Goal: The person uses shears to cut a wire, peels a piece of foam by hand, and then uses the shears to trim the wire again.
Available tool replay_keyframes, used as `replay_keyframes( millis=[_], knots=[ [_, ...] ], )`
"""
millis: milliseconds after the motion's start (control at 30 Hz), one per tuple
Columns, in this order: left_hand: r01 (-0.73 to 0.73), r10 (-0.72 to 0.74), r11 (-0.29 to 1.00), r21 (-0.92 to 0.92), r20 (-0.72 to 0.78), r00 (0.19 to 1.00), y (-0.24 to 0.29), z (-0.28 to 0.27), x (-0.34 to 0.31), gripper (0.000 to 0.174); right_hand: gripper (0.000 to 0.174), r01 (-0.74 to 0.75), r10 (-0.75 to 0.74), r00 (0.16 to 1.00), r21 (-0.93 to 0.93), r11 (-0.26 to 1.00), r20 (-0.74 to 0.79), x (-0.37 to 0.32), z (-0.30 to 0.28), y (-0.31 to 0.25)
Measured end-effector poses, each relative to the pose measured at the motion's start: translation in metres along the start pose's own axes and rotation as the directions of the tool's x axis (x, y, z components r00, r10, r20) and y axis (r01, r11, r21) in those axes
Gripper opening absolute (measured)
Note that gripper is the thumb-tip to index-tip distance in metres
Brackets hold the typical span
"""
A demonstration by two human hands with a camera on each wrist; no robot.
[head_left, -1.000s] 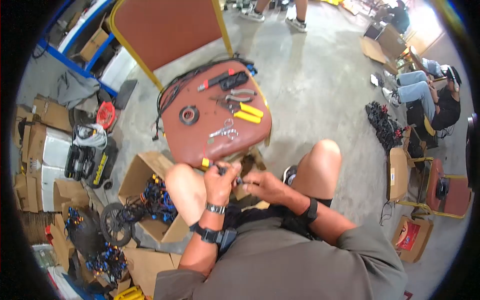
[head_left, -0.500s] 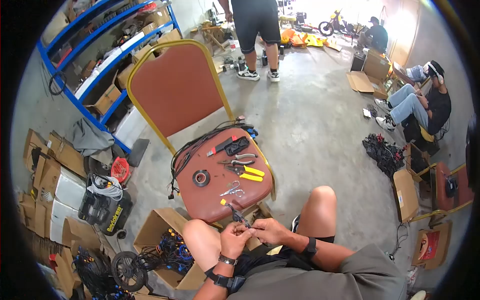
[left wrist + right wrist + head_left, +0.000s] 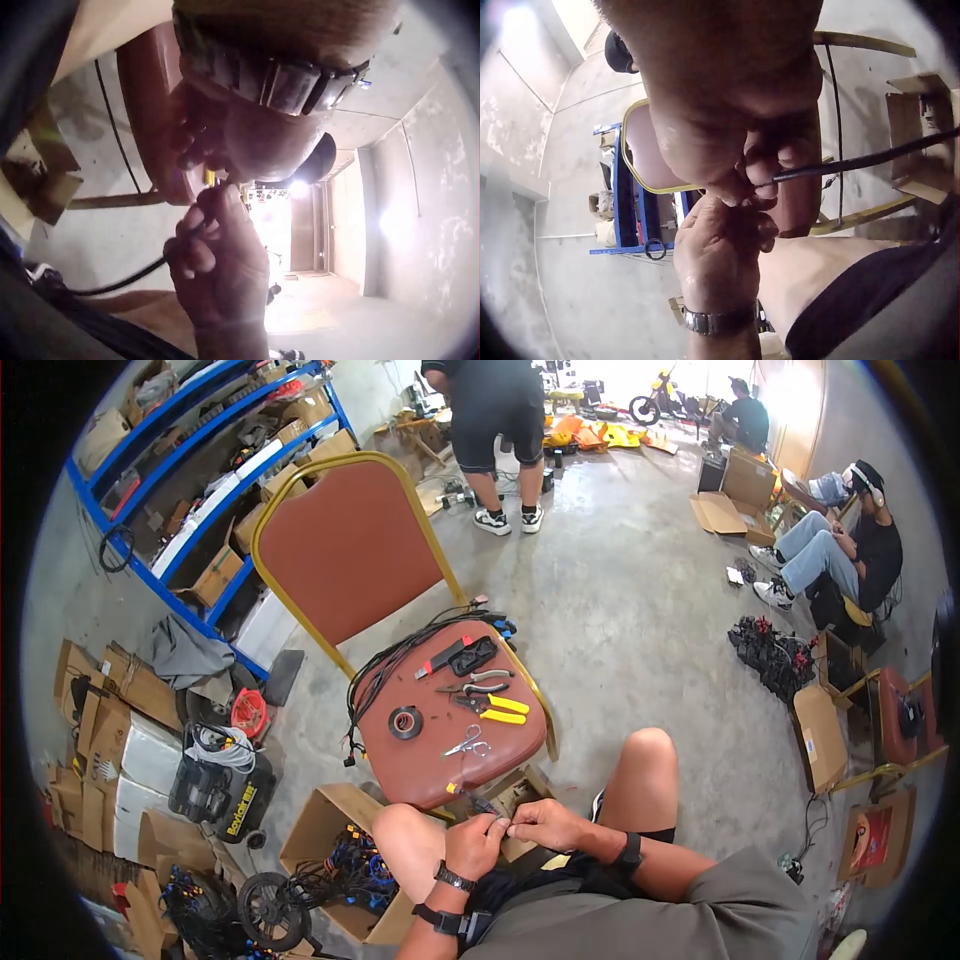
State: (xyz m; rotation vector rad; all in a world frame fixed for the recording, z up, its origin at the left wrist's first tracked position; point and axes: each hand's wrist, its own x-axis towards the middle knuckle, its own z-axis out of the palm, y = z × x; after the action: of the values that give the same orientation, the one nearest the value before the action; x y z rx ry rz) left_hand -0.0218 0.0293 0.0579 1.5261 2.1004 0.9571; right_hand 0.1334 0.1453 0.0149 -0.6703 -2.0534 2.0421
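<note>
Just in front of the person's lap the two hands meet at the fingertips. The left hand (image 3: 474, 847) pinches a black cable (image 3: 484, 801), whose end with a yellow connector (image 3: 453, 788) sticks out toward the chair. The right hand (image 3: 547, 826) pinches the same cable close beside the left thumb. In the right wrist view the black cable (image 3: 870, 157) runs out from between the right fingers. The left wrist view shows that cable (image 3: 124, 285) curving down toward the lap. The pinched spot itself is mostly hidden by the fingers.
A chair seat (image 3: 425, 775) ahead bears black tape (image 3: 405, 722), scissors (image 3: 468, 742), yellow-handled wire strippers (image 3: 492, 708), pliers (image 3: 480, 683) and a cable bundle (image 3: 375, 675). A cardboard box (image 3: 325, 815) of wires stands at the left knee. Other people are farther off.
The head view has tilted up, showing more of the room. The hands have come together on the cable. The standing person has shifted slightly left.
</note>
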Motion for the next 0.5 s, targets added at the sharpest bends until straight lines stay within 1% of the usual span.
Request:
replay_keyframes(
  millis=[33,67,133,167,267,367,433,500],
  knots=[
    [-0.019,0.018,0.999,0.04,0.019,1.0,0.0,0.0,-0.001,0.022,0.025,-0.003,0.003,1.0,-0.002,1.0,0.006,-0.001,0.0,0.002],
    [-0.038,0.035,0.996,0.08,0.039,0.999,0.001,-0.001,-0.001,0.022,0.024,-0.004,0.004,1.0,-0.06,0.998,0.011,-0.002,-0.001,0.002],
    [-0.092,0.073,0.983,0.159,0.126,0.989,-0.002,-0.002,-0.001,0.025,0.023,-0.007,0.011,1.0,-0.172,0.985,0.023,-0.004,-0.003,-0.001],
    [-0.12,0.087,0.973,0.195,0.171,0.981,-0.003,-0.002,-0.001,0.026,0.024,0.004,-0.003,1.0,-0.176,0.984,0.009,-0.005,-0.001,0.0],
    [-0.158,0.118,0.972,0.172,0.221,0.968,-0.004,-0.003,-0.001,0.028,0.025,0.012,-0.007,1.0,-0.171,0.985,0.029,-0.007,-0.002,0.003],
    [-0.187,0.145,0.964,0.191,0.215,0.966,-0.004,0.0,-0.003,0.028,0.025,0.047,-0.043,0.999,-0.213,0.976,0.025,-0.007,-0.002,0.009],
    [-0.189,0.153,0.964,0.188,0.193,0.969,-0.006,0.005,-0.003,0.028,0.023,0.073,-0.073,0.997,-0.222,0.972,0.01,-0.008,-0.002,0.011],
    [-0.185,0.152,0.967,0.176,0.186,0.971,-0.005,0.007,-0.003,0.028,0.023,0.117,-0.118,0.993,-0.272,0.955,0.014,-0.008,-0.004,0.01]
  ],
)
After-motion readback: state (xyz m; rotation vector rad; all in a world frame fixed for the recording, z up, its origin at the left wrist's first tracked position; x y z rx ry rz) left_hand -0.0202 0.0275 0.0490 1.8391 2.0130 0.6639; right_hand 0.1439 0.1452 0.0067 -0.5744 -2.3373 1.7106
